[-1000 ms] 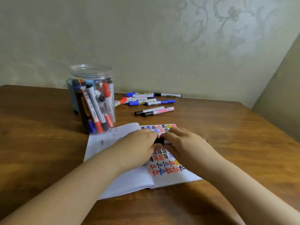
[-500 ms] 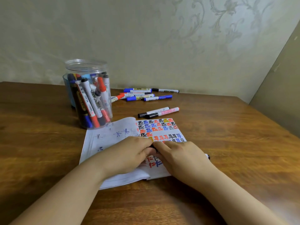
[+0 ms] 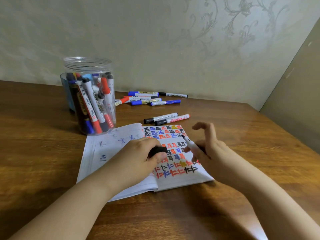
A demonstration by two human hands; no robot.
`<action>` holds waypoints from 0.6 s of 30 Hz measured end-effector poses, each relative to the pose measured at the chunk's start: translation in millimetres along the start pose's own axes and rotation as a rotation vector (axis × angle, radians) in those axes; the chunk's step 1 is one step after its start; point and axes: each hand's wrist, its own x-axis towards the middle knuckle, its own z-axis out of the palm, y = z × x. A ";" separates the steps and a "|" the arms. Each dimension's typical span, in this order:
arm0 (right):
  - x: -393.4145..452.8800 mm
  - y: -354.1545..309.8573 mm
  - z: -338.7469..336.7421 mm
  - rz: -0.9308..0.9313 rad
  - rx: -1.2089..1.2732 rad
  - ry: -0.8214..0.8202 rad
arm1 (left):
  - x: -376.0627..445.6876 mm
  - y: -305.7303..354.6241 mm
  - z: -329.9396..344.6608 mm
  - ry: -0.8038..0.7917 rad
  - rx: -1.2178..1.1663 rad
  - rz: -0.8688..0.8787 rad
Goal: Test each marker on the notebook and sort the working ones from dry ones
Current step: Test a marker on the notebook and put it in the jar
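Observation:
An open notebook (image 3: 121, 170) lies on the wooden table, its right page full of red, blue, black and yellow test marks. My left hand (image 3: 138, 156) rests over the notebook, closed on a black marker cap (image 3: 157, 151). My right hand (image 3: 209, 149) holds an uncapped black marker (image 3: 189, 143), tip pointing up and to the left above the right page, with the index finger lifted. A clear plastic jar (image 3: 90, 96) stands at the back left, filled with several markers.
Two markers (image 3: 166, 118) lie side by side just beyond the notebook. A group of several blue, red and black markers (image 3: 152, 98) lies farther back near the wall. The wall runs along the table's far edge, and a panel stands at the right.
My hands were together on the capped marker over the notebook. They have pulled apart: the cap is in my left hand, the bare marker in my right.

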 end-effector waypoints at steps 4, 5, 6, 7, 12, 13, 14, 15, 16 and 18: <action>-2.4 2.1 -18.2 0.108 0.318 -0.026 | -2.0 4.0 1.8 0.076 0.009 0.042; -3.7 5.4 -17.0 0.157 0.468 -0.025 | -2.5 4.3 2.2 0.085 0.011 0.052; -5.0 9.4 -13.8 0.217 0.645 -0.023 | -3.1 4.9 2.9 0.086 0.015 0.061; -6.2 13.7 -9.2 0.277 0.852 -0.022 | -3.6 5.2 4.0 0.083 0.020 0.072; -13.5 25.0 6.1 0.293 1.241 -0.042 | -5.1 3.8 9.4 0.068 0.025 0.104; -14.1 25.7 7.5 0.267 1.184 -0.012 | -5.4 3.1 10.3 0.065 0.028 0.112; -14.6 25.5 8.8 0.250 1.105 0.024 | -5.7 2.8 11.1 0.063 0.032 0.125; -14.8 25.5 9.7 0.243 1.016 0.057 | -5.9 2.8 11.7 0.059 0.038 0.139; -15.0 25.0 10.5 0.239 0.933 0.093 | -6.3 3.3 12.2 0.053 0.043 0.153; -13.5 26.2 11.8 0.255 0.839 0.161 | -6.8 4.4 12.7 0.036 0.038 0.168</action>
